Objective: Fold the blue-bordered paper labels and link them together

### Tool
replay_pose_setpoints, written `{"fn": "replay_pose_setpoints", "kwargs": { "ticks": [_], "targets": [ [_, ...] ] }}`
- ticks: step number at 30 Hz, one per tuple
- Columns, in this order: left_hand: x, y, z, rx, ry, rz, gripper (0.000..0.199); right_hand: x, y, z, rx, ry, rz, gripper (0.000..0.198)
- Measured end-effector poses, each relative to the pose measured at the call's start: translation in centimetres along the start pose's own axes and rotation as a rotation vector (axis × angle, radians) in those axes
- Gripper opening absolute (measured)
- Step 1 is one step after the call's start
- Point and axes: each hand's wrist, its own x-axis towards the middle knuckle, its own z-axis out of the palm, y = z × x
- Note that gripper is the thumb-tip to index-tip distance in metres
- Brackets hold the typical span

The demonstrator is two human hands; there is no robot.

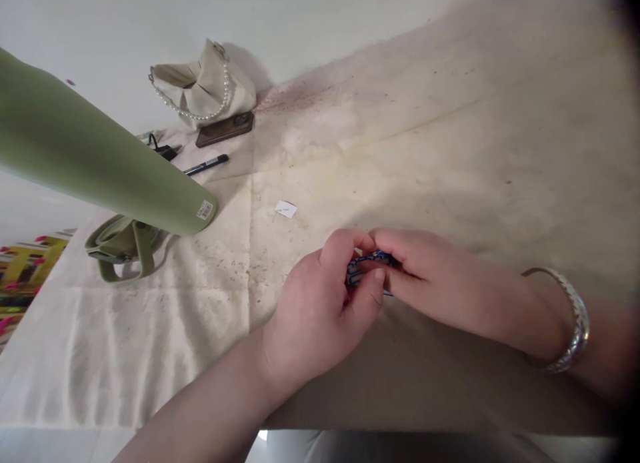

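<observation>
Both of my hands meet over the front part of the cloth-covered table. Between them is a small blue-and-white patterned thing (356, 271), mostly hidden by fingers, so its kind does not show. My left hand (320, 303) is closed around its left side, thumb and index finger bent over it. From the right, my right hand (425, 263) grips the other end, its thumb lying along the near side. A silver bangle (575, 323) circles my right wrist. Beyond the hands lies a small white paper slip (286, 209) with faint print.
A tall green bottle (110, 149) leans into view at the left, near an olive lid with a loop (123, 246). Behind it are a black pen (207, 164), a brown-cased phone (225, 131) and a cream bag with a pearl strap (205, 83). Stained cream cloth (425, 163) covers the table.
</observation>
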Motion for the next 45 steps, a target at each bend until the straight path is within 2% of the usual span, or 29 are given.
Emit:
{"fn": "replay_pose_setpoints", "kwargs": {
  "ticks": [10, 26, 35, 40, 45],
  "targets": [
    [-0.1, 0.3, -0.2, 0.066, 0.006, 0.023, 0.024, -0.2, -0.4, -0.3, 0.01, 0.0, -0.006, 0.011],
    [-0.4, 0.6, -0.3, 0.203, -0.033, 0.098, 0.027, -0.4, -1.1, -0.8, 0.019, -0.076, 0.03, 0.013],
    [-0.6, 1.1, -0.5, 0.263, -0.086, 0.08, 0.026, -0.2, -0.9, -0.5, 0.001, -0.055, -0.026, 0.012],
    [-0.7, 1.1, -0.4, 0.296, -0.11, 0.113, 0.028, -0.2, 0.1, 0.1, 0.0, 0.008, -0.094, 0.012],
    [-1.1, 0.9, -0.3, 0.342, -0.105, 0.152, 0.029, -0.1, -0.1, 0.2, -0.009, -0.008, -0.056, 0.011]
  ]
}}
